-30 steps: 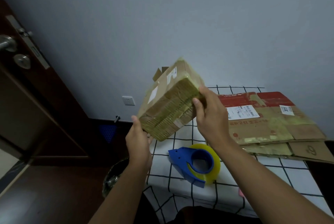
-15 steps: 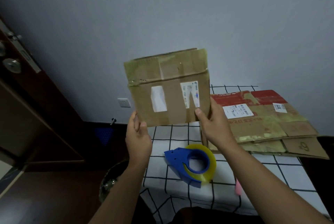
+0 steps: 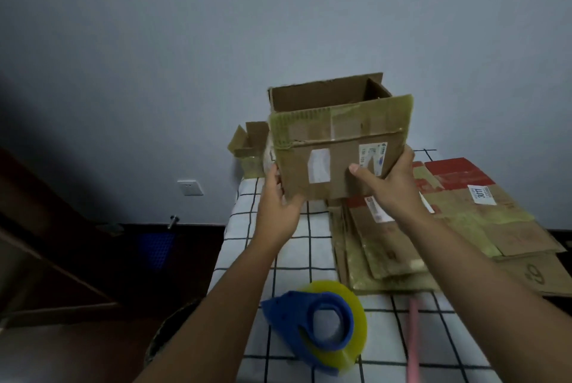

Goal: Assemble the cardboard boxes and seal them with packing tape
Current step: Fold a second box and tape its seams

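Note:
I hold a small brown cardboard box [image 3: 337,147] upright above the table's far end, its top open and flaps standing up. My left hand [image 3: 278,206] grips its lower left corner. My right hand [image 3: 390,184] grips its right side, thumb pressed on the front face near a white label. A blue tape dispenser [image 3: 312,327] with a yellowish roll lies on the checked tablecloth [image 3: 278,262] close to me. Flattened cardboard boxes [image 3: 458,218] are stacked to the right.
Another small open box [image 3: 250,147] stands at the table's far left corner, behind the held one. A pink stick [image 3: 413,339] lies right of the dispenser. A dark bin [image 3: 173,333] sits on the floor left of the table, by a dark wooden door [image 3: 46,243].
The box has turned from taped bottom facing me to upright with its open top up, and it moved right and away. The view has dropped toward the table.

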